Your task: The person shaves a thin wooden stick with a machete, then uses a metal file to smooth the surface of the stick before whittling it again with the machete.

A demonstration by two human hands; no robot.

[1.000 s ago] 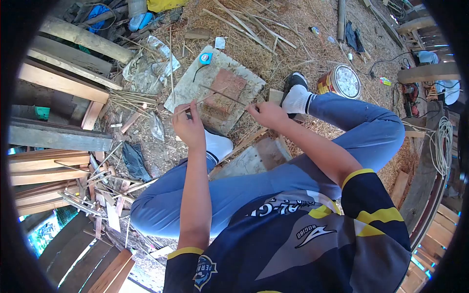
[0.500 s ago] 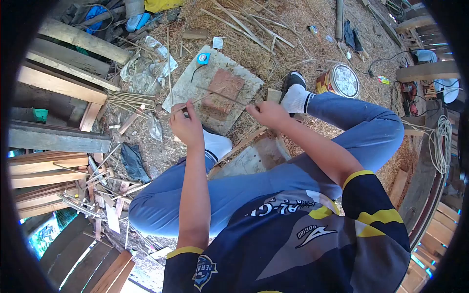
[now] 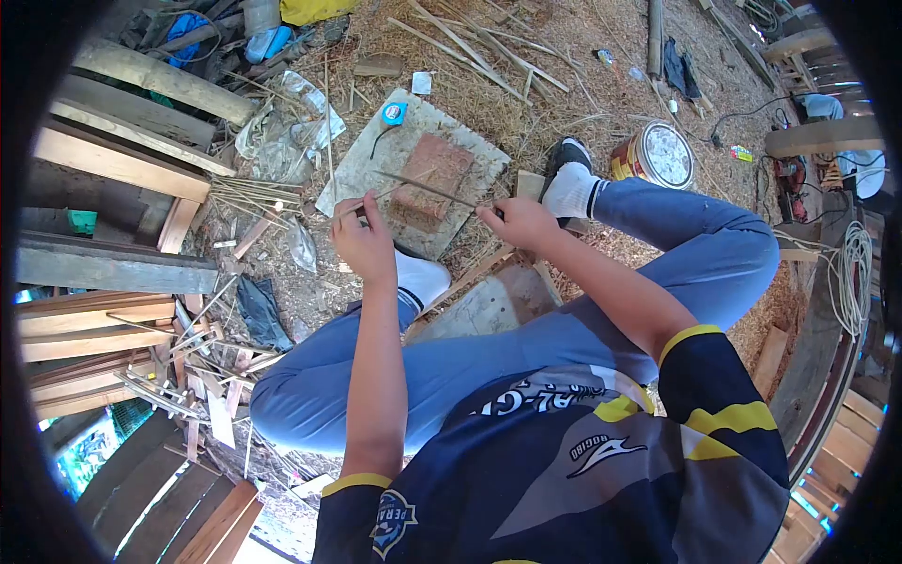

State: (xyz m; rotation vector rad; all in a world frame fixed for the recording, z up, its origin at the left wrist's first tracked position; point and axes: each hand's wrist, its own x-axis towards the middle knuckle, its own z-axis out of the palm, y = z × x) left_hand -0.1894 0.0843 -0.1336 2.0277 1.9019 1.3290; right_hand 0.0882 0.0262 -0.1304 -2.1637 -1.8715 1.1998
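Note:
My left hand (image 3: 365, 242) is closed, pinching a thin light wooden stick (image 3: 406, 183) that points up and right. In my right hand (image 3: 521, 224) is one end of a long, thin, dark blade-like strip (image 3: 427, 187), which slants up and left and crosses the stick in this view. Below both lies a reddish-brown block (image 3: 440, 167), resting on a grey slab (image 3: 376, 155) between my feet. A blue tape measure (image 3: 395, 113) sits on the slab's far part, its dark strap trailing off it.
Wood shavings cover the ground. A bucket (image 3: 665, 155) stands beyond my right foot. Several thin sticks (image 3: 249, 195), plastic wrap (image 3: 272, 141) and a dark plastic scrap (image 3: 261, 310) lie at left. Timber boards (image 3: 103, 268) line the left side; coiled rope (image 3: 850, 273) hangs at right.
The view shifts very slightly. Both hands keep their grip and stay almost in place, with only a small change in the angle of the stick and the dark strip.

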